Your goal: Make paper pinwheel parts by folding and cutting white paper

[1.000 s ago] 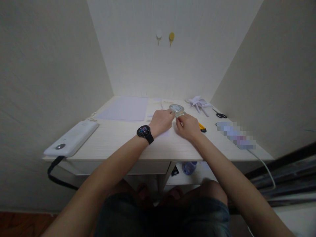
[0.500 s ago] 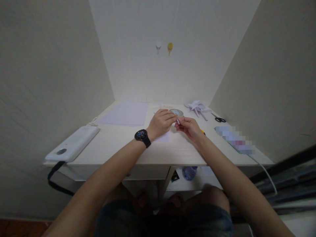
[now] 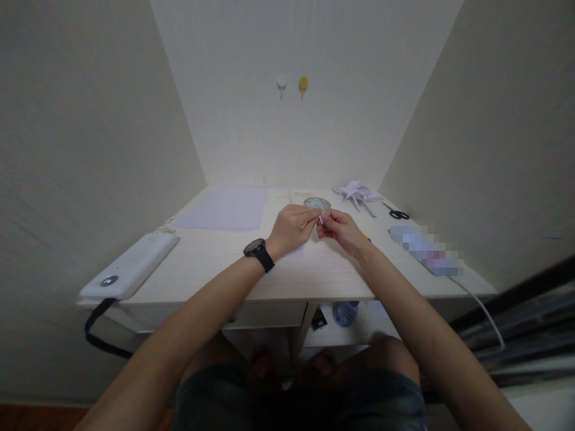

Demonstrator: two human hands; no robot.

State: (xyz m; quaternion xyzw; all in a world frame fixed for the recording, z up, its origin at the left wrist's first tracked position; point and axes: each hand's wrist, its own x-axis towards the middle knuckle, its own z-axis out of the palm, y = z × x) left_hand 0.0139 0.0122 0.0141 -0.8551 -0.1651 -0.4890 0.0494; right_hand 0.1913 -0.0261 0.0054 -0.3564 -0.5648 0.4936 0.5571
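Note:
Above the middle of the desk, my left hand [image 3: 293,228] and my right hand [image 3: 342,231] meet at the fingertips. Between them is a small white piece [image 3: 320,219], perhaps rolled paper, mostly covered by fingers. My right thumb and fingers pinch it; my left fingers are closed together against its other side. A roll of clear tape [image 3: 317,203] lies just behind the fingertips. Part of a white paper [image 3: 296,251] shows under my left hand. Something yellow [image 3: 367,237], mostly hidden, sits behind my right wrist.
White paper sheets [image 3: 240,206] lie back left. At the back right are a folded paper pinwheel-like shape [image 3: 357,193] and black scissors [image 3: 396,214]. A blurred-out device [image 3: 424,251] with a cable lies right, a white box-like device [image 3: 130,266] left. A bottle [image 3: 345,313] stands on the shelf below.
My left fingers have shifted from lying over the right fingertips to a closer pinch at the white piece. The camera view has moved slightly; the desk items have stayed put.

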